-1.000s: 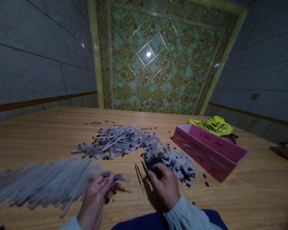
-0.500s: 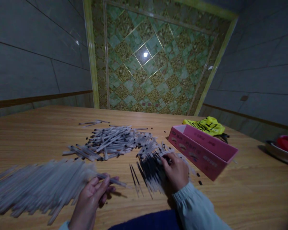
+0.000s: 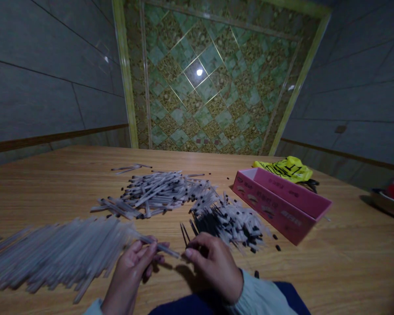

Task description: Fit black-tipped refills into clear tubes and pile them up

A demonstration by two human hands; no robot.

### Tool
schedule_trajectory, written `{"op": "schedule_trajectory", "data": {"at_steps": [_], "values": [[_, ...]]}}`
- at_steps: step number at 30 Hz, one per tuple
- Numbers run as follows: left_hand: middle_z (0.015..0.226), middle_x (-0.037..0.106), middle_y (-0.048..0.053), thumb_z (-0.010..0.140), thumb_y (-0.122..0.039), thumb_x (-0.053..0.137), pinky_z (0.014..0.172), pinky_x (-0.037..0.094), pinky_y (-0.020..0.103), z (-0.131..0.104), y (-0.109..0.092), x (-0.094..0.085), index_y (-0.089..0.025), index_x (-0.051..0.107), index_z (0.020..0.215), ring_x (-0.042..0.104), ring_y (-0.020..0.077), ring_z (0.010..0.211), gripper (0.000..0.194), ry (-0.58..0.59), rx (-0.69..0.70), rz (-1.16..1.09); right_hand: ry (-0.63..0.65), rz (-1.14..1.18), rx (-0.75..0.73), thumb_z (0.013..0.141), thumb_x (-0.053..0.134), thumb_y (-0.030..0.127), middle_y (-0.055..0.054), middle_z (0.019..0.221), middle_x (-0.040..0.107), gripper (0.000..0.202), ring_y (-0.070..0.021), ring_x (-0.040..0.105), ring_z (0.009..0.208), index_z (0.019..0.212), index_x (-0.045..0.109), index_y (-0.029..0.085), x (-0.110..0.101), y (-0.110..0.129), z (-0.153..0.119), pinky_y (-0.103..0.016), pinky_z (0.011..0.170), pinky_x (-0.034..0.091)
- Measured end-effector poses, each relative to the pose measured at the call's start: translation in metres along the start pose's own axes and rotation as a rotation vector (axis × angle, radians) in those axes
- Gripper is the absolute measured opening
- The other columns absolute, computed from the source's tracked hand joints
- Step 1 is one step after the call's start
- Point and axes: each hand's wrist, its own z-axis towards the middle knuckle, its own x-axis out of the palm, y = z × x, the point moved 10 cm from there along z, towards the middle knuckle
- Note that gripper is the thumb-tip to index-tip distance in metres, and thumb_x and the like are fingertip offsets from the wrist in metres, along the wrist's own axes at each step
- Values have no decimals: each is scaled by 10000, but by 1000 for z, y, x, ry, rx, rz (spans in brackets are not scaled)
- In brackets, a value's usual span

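My left hand (image 3: 134, 264) pinches a slim translucent tube (image 3: 167, 250) between thumb and fingers, its free end pointing right. Close to that end is my right hand (image 3: 212, 262), its thumb and fingertips pressed together; whatever they hold is too small to make out. Just beyond the right hand lie thin dark sticks (image 3: 207, 223), two of them apart from the bunch. Short clear pieces with black ends (image 3: 244, 223) are heaped beside them. On the left spreads a thick layer of long clear tubes (image 3: 62, 249).
Tubes with black ends (image 3: 160, 188) form a pile in mid-table. An open pink box (image 3: 276, 208) stands at the right, a yellow plastic bag (image 3: 290, 168) behind it. Small black bits (image 3: 278, 248) are scattered about. A metal basin (image 3: 389, 202) with something red sits far right.
My right hand has moved left and nearer to me, from the dark sticks to the tube's free end. The left hand still holds the tube, slightly farther right in view.
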Motion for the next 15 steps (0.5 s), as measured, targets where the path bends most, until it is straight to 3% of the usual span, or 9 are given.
{"op": "schedule_trajectory", "data": {"at_steps": [5,7,9,10,11,13,15], "values": [[806,717,79,665,-421,683,389,297,177,2,3,-1,-149,554,883,525,87,521,372,-2,-17,-57,169,72,-4,686,652,236,15,648,583,79,-106,510,611,685,673,160,26,3,-10,-197,534,324],[783,716,69,660,-405,690,395,307,170,4,6,-9,-148,561,879,488,70,493,362,-53,-34,-124,423,211,-33,647,656,195,33,587,525,74,-87,469,557,615,630,133,38,11,-19,-186,515,323],[747,708,57,639,-382,705,416,339,170,6,9,-18,-145,575,885,490,75,505,366,-121,-54,-205,803,372,-41,654,631,194,43,563,490,92,-65,422,502,607,600,121,49,24,-41,-173,484,318],[729,703,53,626,-370,712,424,353,172,7,11,-22,-143,582,895,506,86,525,375,-150,-64,-242,960,412,-38,670,606,195,44,562,482,91,-56,399,481,622,596,118,47,29,-52,-167,470,312],[710,696,48,615,-357,717,435,368,174,8,12,-26,-142,588,909,530,101,558,386,-170,-72,-274,1035,420,-27,668,599,191,45,561,480,84,-51,387,472,630,595,116,41,29,-56,-162,460,305],[681,679,35,618,-333,709,474,405,176,8,13,-29,-141,597,951,557,118,611,401,-182,-75,-315,927,444,17,640,612,188,52,537,466,81,-52,385,478,604,589,119,20,20,-40,-159,463,301],[656,651,10,657,-333,678,539,438,178,7,8,-27,-152,601,989,557,115,639,386,-160,-50,-307,664,415,77,625,590,189,52,504,456,101,-62,388,484,548,567,127,-2,-2,-13,-170,474,301]]}}
